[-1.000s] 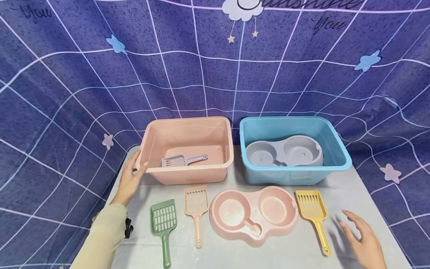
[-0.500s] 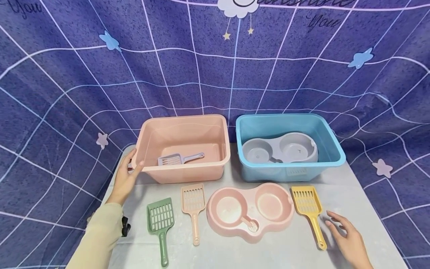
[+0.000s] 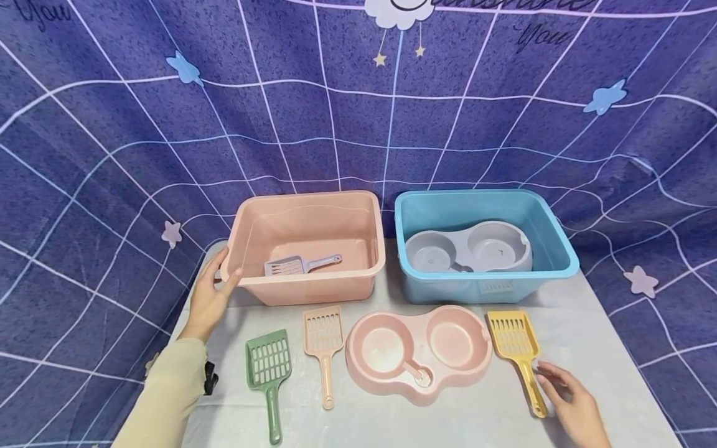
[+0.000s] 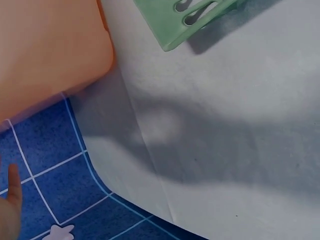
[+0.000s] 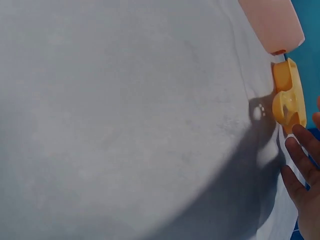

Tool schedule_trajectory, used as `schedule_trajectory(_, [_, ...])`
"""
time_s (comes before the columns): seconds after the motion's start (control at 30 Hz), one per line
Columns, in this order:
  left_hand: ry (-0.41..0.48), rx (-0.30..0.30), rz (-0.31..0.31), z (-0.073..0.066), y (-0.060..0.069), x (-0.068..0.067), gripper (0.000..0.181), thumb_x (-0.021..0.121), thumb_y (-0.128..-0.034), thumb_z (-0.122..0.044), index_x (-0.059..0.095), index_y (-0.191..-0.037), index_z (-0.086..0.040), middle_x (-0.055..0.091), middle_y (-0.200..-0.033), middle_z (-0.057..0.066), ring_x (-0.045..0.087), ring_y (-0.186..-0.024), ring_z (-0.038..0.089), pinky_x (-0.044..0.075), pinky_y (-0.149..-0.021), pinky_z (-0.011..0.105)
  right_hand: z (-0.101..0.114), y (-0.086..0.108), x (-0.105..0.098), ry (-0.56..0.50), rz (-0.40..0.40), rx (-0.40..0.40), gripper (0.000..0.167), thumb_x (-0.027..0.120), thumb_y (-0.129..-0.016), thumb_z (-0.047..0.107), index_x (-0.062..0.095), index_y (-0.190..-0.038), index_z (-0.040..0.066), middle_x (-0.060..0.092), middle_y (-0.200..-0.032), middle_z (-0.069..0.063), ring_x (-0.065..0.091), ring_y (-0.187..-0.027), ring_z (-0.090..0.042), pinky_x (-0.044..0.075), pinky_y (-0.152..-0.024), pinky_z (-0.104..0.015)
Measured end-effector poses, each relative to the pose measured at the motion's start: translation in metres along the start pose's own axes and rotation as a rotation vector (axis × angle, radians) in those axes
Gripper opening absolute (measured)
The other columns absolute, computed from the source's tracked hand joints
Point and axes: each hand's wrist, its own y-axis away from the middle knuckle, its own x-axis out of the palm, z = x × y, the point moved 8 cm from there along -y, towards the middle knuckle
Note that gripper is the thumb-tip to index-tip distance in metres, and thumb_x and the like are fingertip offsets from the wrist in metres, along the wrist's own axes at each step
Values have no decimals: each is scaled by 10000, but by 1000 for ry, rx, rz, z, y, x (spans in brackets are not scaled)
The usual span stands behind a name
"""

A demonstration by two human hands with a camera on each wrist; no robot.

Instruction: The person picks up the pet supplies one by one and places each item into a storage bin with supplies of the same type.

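My left hand (image 3: 208,298) is at the left front corner of the peach litter box (image 3: 313,289), fingers extended along its side; whether it touches is unclear. In that box lies a lilac litter scoop (image 3: 313,264). To the right, my right hand (image 3: 574,404) hovers beside the handle of the yellow litter scoop (image 3: 518,348), fingers loosely spread and holding nothing. Between the hands lie a green litter scoop (image 3: 271,373), a peach litter scoop (image 3: 325,348) and a pink double pet bowl (image 3: 420,330). The right wrist view shows the right fingers (image 5: 302,157) near the yellow scoop.
A blue litter box (image 3: 482,289) stands at the back right with a grey double pet bowl (image 3: 460,242) inside. Everything is on a table with a pale cover (image 3: 448,426). A dark blue patterned curtain (image 3: 313,112) hangs behind and at both sides.
My right hand has moved left and in toward the yellow scoop's handle. The left hand has stayed by the peach box. The head view has shifted slightly.
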Motion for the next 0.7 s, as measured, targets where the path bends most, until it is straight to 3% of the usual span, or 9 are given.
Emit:
schedule_trajectory(0.17, [28, 1, -21, 2, 0, 0, 612, 624, -990, -284, 385, -1535, -141, 398, -1536, 106, 408, -1317, 301, 325, -882, 184, -3, 3, 7, -32, 23, 25, 299, 667, -957, 126, 649, -1209, -34, 684, -963, 143, 569, -815, 116, 422, -710, -46])
schedule_trajectory(0.43, [34, -10, -24, 2, 0, 1, 612, 623, -990, -281, 384, -1536, -142, 396, -1538, 109, 405, -1317, 303, 326, -875, 194, -11, 8, 14, 35, 59, 170, 391, 655, -973, 260, 635, -1242, -24, 705, -950, -92, 541, -745, 68, 417, -641, -96])
schedule_trajectory(0.7, [42, -26, -29, 3, 1, 0, 614, 628, -987, -299, 389, -1536, -163, 402, -1536, 95, 415, -1304, 296, 322, -875, 197, -15, 6, 23, 96, 86, 289, 544, 686, -935, 400, 609, -1272, -19, 660, -901, -58, 501, -689, -13, 432, -556, -191])
